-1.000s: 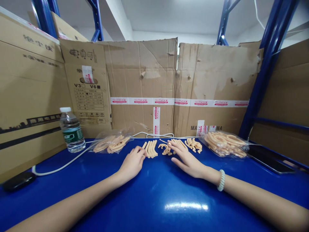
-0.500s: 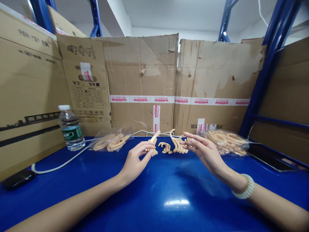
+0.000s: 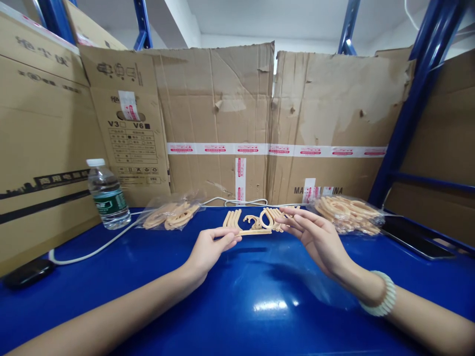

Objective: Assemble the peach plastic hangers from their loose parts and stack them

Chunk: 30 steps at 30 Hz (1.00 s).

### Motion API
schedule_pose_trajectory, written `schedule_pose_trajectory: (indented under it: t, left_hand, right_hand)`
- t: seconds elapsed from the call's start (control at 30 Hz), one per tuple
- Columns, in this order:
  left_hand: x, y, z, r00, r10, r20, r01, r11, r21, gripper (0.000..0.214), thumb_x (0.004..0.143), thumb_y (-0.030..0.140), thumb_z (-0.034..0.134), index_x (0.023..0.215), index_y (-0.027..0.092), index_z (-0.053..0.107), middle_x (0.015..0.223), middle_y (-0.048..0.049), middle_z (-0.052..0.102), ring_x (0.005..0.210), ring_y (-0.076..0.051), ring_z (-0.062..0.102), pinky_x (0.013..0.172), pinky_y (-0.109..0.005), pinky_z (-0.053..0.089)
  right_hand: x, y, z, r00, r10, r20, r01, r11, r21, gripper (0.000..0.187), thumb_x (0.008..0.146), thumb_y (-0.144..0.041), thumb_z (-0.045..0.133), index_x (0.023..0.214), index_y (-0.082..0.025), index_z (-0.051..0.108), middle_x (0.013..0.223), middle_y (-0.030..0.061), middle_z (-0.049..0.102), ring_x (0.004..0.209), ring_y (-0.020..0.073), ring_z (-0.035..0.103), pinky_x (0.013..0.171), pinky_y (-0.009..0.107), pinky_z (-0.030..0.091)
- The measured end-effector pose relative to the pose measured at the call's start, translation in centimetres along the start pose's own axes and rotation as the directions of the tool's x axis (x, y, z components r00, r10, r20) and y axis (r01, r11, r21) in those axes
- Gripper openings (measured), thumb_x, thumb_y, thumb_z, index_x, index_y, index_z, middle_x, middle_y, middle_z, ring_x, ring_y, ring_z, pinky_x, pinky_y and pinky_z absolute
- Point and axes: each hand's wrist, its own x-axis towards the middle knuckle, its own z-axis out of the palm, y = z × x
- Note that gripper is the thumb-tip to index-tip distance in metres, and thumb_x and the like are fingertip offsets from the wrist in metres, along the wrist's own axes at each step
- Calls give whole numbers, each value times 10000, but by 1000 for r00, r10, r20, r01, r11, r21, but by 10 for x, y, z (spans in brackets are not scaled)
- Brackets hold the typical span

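Observation:
My left hand (image 3: 213,249) pinches one end of a beige bar-like piece (image 3: 256,232), which is level just above the blue table, its shadow beneath. My right hand (image 3: 315,235) has its fingertips closed on a curved, loop-like beige piece (image 3: 263,216); part of this piece is hidden by the fingers. Beyond the left hand lies a row of several beige slats (image 3: 232,217). Small beige hooks (image 3: 253,220) rest in the middle. A second row of beige pieces (image 3: 276,213) is partly covered by the right hand.
Clear plastic bags of beige pieces lie at left (image 3: 172,215) and right (image 3: 349,213). A water bottle (image 3: 107,195), a black mouse-like object (image 3: 28,273) and a dark phone-like slab (image 3: 417,240) are on the blue table (image 3: 237,306). Cardboard panels (image 3: 218,109) stand behind; a white cable (image 3: 96,254) crosses the left side.
The bar in my left hand has swung from pointing up and away to lying level toward the right. My left hand has uncovered the slats. The curved piece at my right hand has turned.

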Motion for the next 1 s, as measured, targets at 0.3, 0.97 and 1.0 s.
schedule_pose_trajectory:
  t: [0.3, 0.97, 1.0]
  left_hand:
    - [-3, 7, 1, 995, -45, -85, 29, 982, -184, 109, 840, 151, 631, 866, 97, 721, 962, -126, 738, 823, -210, 730, 913, -357, 549]
    - [-3, -5, 6, 955, -218, 201, 272, 912, -307, 403, 636, -101, 637, 969, 123, 678, 824, -35, 648, 721, -142, 670, 844, -333, 526]
    - [-3, -7, 6, 949, -217, 229, 282, 909, -306, 378, 636, -91, 641, 948, 118, 682, 759, -18, 632, 707, -138, 663, 846, -329, 521]
  right_hand:
    - [2, 12, -2, 999, -39, -12, 39, 999, 7, 219, 765, -396, 717, 817, -188, 670, 929, 76, 694, 888, 236, 670, 915, 449, 505]
    - [4, 34, -11, 998, -54, -32, 45, 972, -233, 410, 706, -369, 768, 1028, -219, 563, 1073, 54, 608, 776, 152, 639, 733, 311, 525]
    - [3, 34, -11, 998, -54, -37, 44, 973, -227, 463, 694, -374, 774, 1069, -231, 543, 1156, 68, 573, 775, 148, 643, 723, 310, 530]
